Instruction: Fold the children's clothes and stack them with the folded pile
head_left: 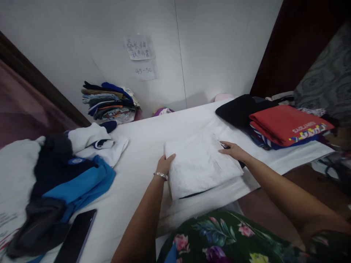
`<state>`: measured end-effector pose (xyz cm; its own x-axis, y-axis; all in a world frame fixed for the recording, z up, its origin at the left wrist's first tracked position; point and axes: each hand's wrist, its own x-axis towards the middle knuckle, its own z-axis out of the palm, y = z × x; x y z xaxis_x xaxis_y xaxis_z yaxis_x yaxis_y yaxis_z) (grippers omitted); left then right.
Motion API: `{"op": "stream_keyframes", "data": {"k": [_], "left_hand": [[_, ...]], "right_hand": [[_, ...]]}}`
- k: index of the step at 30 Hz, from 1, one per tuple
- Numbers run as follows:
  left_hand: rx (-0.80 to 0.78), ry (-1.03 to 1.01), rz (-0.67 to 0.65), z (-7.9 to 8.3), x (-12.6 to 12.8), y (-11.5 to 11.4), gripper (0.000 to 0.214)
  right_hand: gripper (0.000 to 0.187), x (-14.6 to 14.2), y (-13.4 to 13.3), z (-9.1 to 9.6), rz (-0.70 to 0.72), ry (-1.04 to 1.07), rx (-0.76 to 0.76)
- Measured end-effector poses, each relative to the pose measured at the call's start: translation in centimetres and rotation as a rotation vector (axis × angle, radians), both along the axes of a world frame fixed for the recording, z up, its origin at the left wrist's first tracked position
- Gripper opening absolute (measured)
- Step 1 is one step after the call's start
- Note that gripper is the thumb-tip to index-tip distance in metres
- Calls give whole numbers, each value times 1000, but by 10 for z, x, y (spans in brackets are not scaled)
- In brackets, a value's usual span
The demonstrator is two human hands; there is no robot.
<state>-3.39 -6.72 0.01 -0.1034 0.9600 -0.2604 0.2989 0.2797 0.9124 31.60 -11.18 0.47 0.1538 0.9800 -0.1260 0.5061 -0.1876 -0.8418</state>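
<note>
A folded white garment [199,168] lies in front of me on the white-covered table, with dark fabric showing under its near and right edges. My left hand [166,163], with a silvery bracelet at the wrist, grips its left edge, thumb on top and fingers hidden underneath. At the upper right side, my right hand [233,150] holds the garment's edge, where a bit of dark cloth shows by the fingers.
Loose clothes [71,168] in white, navy and blue heap at the left, with a phone [76,235] near them. Folded clothes [109,102] are stacked by the wall. A red folded garment [287,126] tops a right-hand pile beside black cloth [238,109]. Handwritten papers [141,47] hang on the wall.
</note>
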Motion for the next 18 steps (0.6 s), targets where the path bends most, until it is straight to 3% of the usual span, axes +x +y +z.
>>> {"op": "stream_keyframes", "data": {"k": [4,7,12,15,18], "left_hand": [[162,-90,115,14,-9,8,44],[212,-86,193,21,-17,22,44],[34,194,240,6,-22,35,39],[-22,314,219,-8,-24,34,46],[-8,357,194,-13,-25,32,54]], "right_hand": [[68,0,28,27,17,16,142],[70,-7,61,35,38,17,194],[64,-28,98,3,61,-135,59],[54,-28,98,-16,37,-180,19],[49,-22,85,-16,-9,-233,31]]}}
